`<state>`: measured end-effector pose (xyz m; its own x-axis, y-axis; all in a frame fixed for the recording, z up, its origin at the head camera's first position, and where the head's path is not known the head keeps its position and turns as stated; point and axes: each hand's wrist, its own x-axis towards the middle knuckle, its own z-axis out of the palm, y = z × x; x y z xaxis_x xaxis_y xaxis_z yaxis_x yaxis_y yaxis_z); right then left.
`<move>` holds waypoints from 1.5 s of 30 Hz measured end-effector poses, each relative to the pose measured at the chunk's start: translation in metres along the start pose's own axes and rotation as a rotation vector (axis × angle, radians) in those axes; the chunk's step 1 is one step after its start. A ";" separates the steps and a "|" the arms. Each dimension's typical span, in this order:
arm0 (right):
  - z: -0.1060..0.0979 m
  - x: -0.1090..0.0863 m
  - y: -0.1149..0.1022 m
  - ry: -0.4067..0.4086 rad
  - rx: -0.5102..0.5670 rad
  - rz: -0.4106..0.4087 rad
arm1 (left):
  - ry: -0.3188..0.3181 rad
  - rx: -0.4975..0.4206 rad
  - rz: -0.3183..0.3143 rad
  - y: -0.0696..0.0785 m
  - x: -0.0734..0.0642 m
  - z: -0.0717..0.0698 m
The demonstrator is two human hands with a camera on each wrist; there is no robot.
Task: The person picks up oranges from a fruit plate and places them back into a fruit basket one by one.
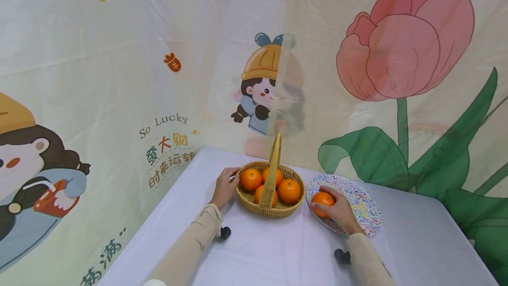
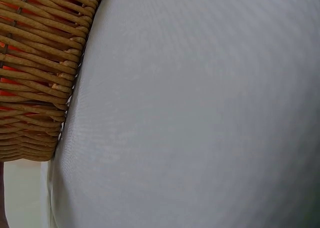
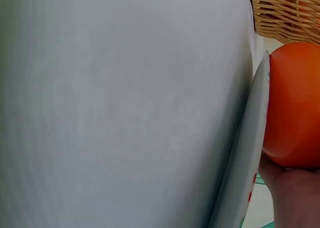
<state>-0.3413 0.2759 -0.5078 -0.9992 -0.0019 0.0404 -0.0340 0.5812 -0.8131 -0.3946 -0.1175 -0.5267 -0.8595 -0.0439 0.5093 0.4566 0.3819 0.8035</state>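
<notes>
A wicker basket (image 1: 254, 208) with a tall arched handle stands on the table, several oranges (image 1: 289, 191) inside it. At the basket's left rim is my left hand (image 1: 225, 186), its thumb and fingers pinching the edge. My right hand (image 1: 339, 208) grips one orange (image 1: 322, 202) over the near left part of a colourful patterned plate (image 1: 367, 206), right of the basket. In the right wrist view this orange (image 3: 295, 105) sits at the plate's rim (image 3: 252, 123), fingers beneath it. Only the basket's woven side (image 2: 40, 72) shows in the left wrist view; the left hand's grip is hidden there.
A white cloth covers the table (image 1: 258, 250). Printed curtains (image 1: 222, 78) hang behind it and along the left side. Dark wrist-worn pieces (image 1: 224, 233) show beside both forearms. The basket handle (image 1: 274, 162) rises above the oranges.
</notes>
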 end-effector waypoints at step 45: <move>-0.002 -0.003 -0.004 0.000 -0.043 0.035 | 0.003 0.012 -0.007 0.006 -0.002 -0.001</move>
<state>-0.3383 0.2751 -0.5038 -0.9997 0.0191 0.0124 0.0020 0.6154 -0.7882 -0.3901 -0.1162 -0.5227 -0.8621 -0.0497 0.5043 0.4475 0.3922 0.8037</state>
